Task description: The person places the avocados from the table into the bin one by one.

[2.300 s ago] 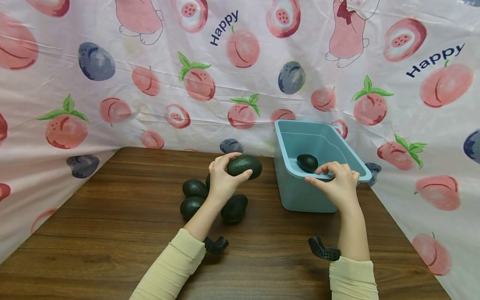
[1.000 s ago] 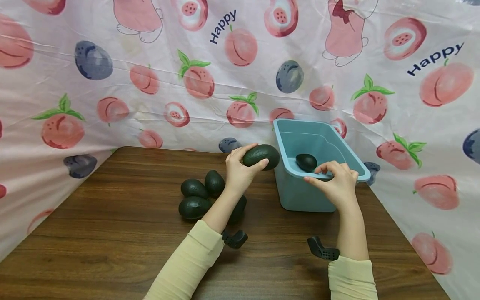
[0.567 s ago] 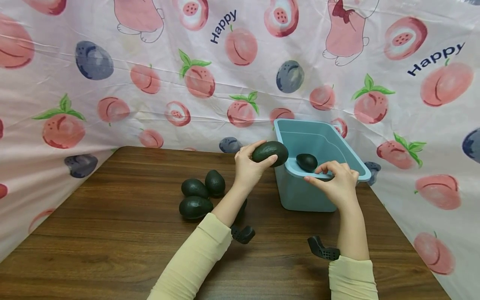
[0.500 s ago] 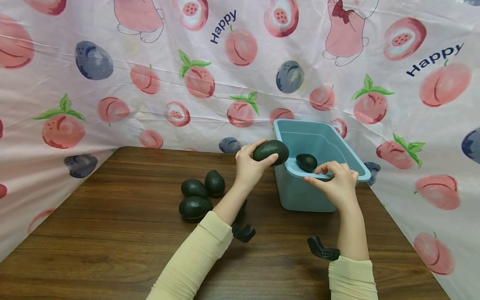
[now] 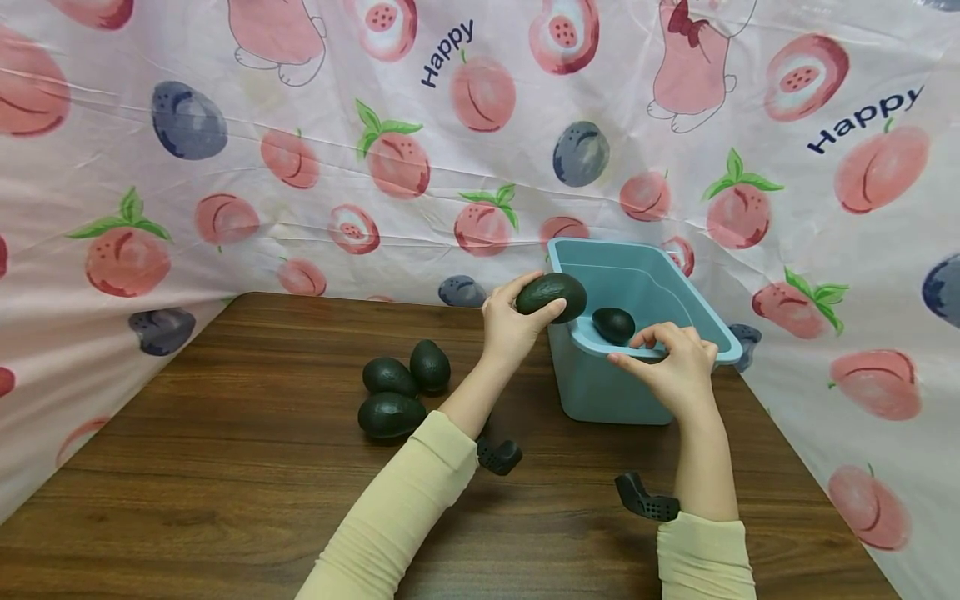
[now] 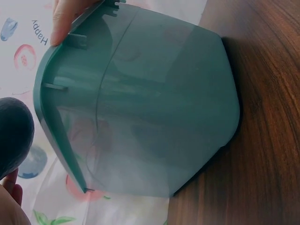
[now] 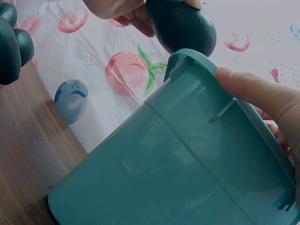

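My left hand [image 5: 512, 323] holds a dark green avocado [image 5: 552, 297], thumb on the near side and fingers over the top. In the head view this avocado overlaps the left front corner of a blue-green plastic bin [image 5: 607, 392]. From the right wrist view, the held avocado [image 7: 183, 28] shows just above the bin's rim. My right hand [image 5: 675, 367] pinches the bin's front rim, with its thumb [image 7: 253, 89] outside and fingers over the inner side. Inside the bin lies one avocado [image 5: 613, 326].
A cluster of avocados [image 5: 391, 414] lies on the brown wooden table [image 5: 225, 467], left of the bin; my left forearm hides part of it. Behind the table hangs a fruit-print cloth [image 5: 420, 250]. Each wrist wears a black camera mount [image 5: 647, 498].
My left hand has carried its avocado rightward and slightly up, from above the cluster to the bin's left front corner. The right hand keeps its place on the rim.
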The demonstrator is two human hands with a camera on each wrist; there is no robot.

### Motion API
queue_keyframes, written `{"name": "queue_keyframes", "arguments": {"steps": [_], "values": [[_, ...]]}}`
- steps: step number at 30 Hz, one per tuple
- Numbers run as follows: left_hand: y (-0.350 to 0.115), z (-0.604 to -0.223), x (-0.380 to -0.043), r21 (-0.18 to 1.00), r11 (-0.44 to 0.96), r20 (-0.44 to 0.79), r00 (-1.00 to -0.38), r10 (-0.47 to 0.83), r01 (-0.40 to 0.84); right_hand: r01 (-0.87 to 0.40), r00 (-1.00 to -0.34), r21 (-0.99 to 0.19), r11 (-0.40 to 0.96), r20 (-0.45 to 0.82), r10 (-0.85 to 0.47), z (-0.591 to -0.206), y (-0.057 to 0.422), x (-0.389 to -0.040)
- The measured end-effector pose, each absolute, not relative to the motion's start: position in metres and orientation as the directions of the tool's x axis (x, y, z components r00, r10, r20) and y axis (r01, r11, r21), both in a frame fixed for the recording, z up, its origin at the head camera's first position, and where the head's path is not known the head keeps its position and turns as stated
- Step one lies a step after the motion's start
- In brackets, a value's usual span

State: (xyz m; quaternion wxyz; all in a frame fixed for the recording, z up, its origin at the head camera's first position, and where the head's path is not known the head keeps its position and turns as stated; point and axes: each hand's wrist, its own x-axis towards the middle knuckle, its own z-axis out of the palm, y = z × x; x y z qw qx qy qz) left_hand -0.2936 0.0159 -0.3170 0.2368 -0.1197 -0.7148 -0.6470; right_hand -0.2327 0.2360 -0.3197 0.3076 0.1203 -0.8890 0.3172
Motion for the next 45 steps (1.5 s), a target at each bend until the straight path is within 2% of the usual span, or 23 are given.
{"name": "queue_keyframes", "arguments": {"steps": [11, 27, 45], "values": [[0.031, -0.317, -0.297, 0.872, 0.15, 0.483, -0.866, -0.127, 0.465, -0.408, -0.78, -0.485, 0.773, 0.625, -0.019, -0.32, 0.236, -0.233], [0.048, -0.319, -0.303, 0.815, 0.248, 0.554, -0.83, -0.064, 0.524, -0.418, -0.767, -0.471, 0.777, 0.641, -0.024, -0.32, 0.234, -0.233], [0.054, -0.313, -0.309, 0.739, 0.394, 0.569, -0.819, 0.069, 0.547, -0.427, -0.764, -0.466, 0.775, 0.644, -0.034, -0.321, 0.235, -0.235]]}}
